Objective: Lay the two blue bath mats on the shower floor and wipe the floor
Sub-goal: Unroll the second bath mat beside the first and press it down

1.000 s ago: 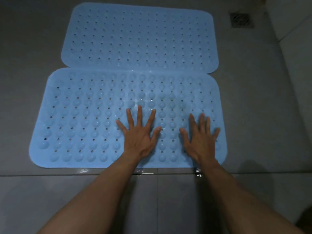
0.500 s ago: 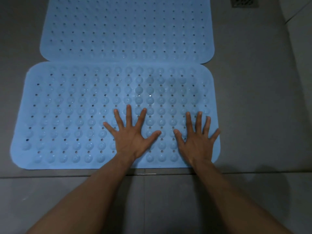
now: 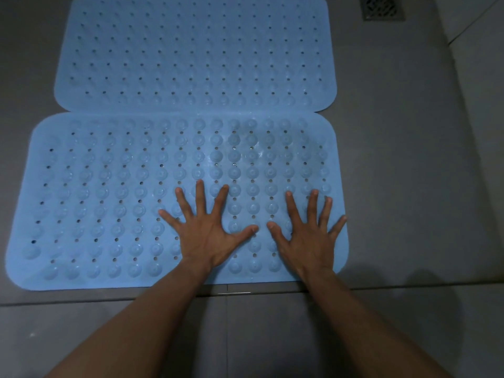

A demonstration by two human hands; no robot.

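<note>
Pressing the near mat (image 3: 109,203) flat, we keep our left hand (image 3: 207,236) and right hand (image 3: 308,241) splayed, gripping nothing. Beyond it, touching edge-to-edge, lies the far mat (image 3: 191,50) on grey floor tile (image 3: 409,173); a drain grate (image 3: 381,6) sits far-right.

Bare grey floor (image 3: 409,173) lies open right of both mats (image 3: 109,200), up to the drain (image 3: 381,8).

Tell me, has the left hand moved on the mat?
Yes: the left hand slid slightly right across the near mat, closing on the right hand.
</note>
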